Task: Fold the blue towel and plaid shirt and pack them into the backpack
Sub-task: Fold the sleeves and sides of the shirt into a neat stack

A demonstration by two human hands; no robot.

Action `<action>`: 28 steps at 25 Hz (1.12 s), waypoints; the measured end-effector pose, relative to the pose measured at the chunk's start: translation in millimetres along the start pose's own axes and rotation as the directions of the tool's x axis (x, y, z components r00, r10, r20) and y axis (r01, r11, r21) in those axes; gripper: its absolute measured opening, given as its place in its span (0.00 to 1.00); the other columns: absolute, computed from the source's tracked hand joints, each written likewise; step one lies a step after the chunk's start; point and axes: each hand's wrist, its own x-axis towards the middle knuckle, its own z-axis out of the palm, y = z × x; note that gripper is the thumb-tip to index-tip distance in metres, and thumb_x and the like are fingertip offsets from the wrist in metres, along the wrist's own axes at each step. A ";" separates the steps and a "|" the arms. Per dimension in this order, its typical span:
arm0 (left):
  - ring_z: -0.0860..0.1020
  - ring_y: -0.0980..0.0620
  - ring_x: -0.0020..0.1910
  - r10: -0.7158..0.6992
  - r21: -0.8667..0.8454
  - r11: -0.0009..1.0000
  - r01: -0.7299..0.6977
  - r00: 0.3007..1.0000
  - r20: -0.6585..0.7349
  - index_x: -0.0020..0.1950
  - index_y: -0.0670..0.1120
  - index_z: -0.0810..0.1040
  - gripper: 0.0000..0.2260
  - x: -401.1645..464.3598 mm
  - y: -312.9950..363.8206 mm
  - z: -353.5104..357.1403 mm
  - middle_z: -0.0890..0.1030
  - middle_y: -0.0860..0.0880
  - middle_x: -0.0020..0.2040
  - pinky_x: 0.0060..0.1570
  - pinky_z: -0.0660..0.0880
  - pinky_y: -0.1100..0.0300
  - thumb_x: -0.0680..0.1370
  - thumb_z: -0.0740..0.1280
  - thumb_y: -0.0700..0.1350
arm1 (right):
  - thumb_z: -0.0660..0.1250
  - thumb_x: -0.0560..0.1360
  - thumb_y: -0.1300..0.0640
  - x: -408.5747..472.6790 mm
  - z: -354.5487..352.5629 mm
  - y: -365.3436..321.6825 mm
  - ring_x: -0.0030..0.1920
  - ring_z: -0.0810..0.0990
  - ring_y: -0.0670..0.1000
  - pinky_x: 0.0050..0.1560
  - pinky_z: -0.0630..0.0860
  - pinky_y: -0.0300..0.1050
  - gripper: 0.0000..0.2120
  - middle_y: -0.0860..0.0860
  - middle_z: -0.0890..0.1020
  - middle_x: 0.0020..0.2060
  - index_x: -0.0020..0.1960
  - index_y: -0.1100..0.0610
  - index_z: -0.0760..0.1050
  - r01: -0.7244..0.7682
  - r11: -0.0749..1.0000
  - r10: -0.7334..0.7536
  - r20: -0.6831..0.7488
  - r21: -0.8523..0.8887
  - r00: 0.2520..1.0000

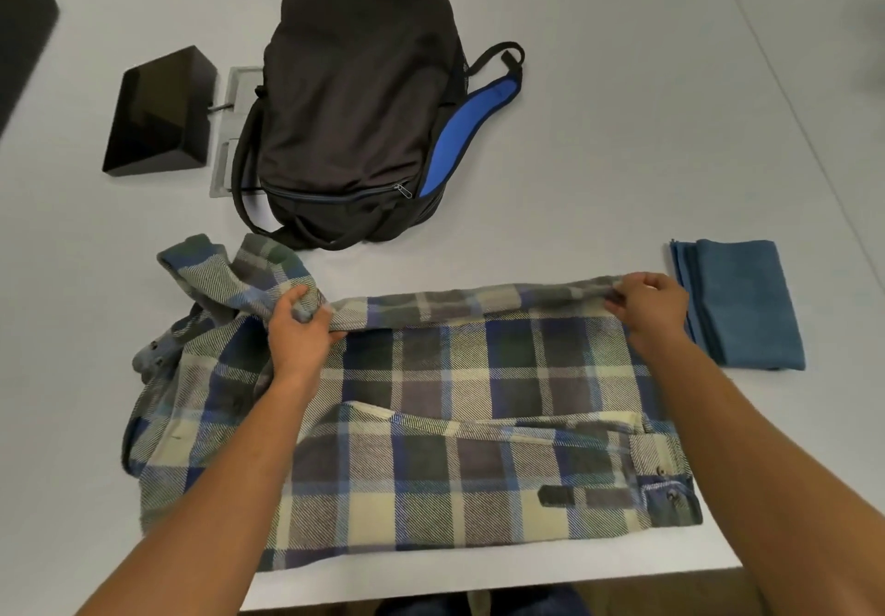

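Plaid shirt [431, 424] spread flat across the near part of the white table [622, 89], reaching almost to the near edge. Far edge of the shirt folded over into a narrow band running left to right. Left hand [299, 328] at the left end of that band, fingers curled round a bunched fold of cloth, thumb underneath. Right hand [649, 304] at the right end of the band, fingers and thumb pinching the folded edge. Both forearms reaching over the shirt from the near side. One sleeve [230, 271] bunched and twisted at the far left, beyond the left hand, its end lying just near of the backpack. A buttoned cuff [670, 491] lying at the near right of the shirt. Blue towel [740, 304] already folded into a neat rectangle, on the table just right of the shirt and right hand, layered edges facing left. Black backpack [354, 112] lying flat on the far middle of the table, top end toward the shirt, front zip closed, blue-lined strap [474, 122] curving out on its right side. Black wedge-shaped box [158, 112] left of the backpack, with a grey panel [234, 127] set in the table between them, partly under the backpack.
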 end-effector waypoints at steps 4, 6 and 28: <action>0.75 0.56 0.53 0.126 0.219 0.968 -0.120 0.992 -0.014 0.69 0.50 0.73 0.19 -20.5 -0.4 -15.3 0.71 0.49 0.62 0.57 0.76 0.54 0.79 0.69 0.43 | 0.66 0.76 0.71 -22.8 -23.7 16.7 0.49 0.83 0.57 0.40 0.80 0.42 0.11 0.59 0.79 0.53 0.49 0.56 0.74 -0.054 0.998 0.054 0.012 -0.021 0.998; 0.75 0.53 0.58 0.165 0.284 0.946 -0.159 0.986 0.002 0.69 0.49 0.73 0.19 -28.8 -6.9 -19.8 0.73 0.46 0.63 0.60 0.75 0.53 0.78 0.69 0.42 | 0.64 0.75 0.73 -29.9 -32.6 25.1 0.49 0.82 0.57 0.37 0.78 0.41 0.14 0.58 0.78 0.53 0.51 0.55 0.74 -0.060 0.996 0.061 0.014 -0.063 0.998; 0.73 0.38 0.62 0.296 0.552 0.794 -0.255 0.955 0.016 0.78 0.50 0.60 0.29 -92.5 -69.3 -31.4 0.62 0.38 0.72 0.57 0.74 0.48 0.79 0.67 0.40 | 0.64 0.77 0.68 -82.5 -65.5 90.7 0.65 0.73 0.58 0.64 0.72 0.54 0.24 0.55 0.71 0.67 0.70 0.54 0.66 0.290 0.726 -0.265 0.136 -0.624 0.955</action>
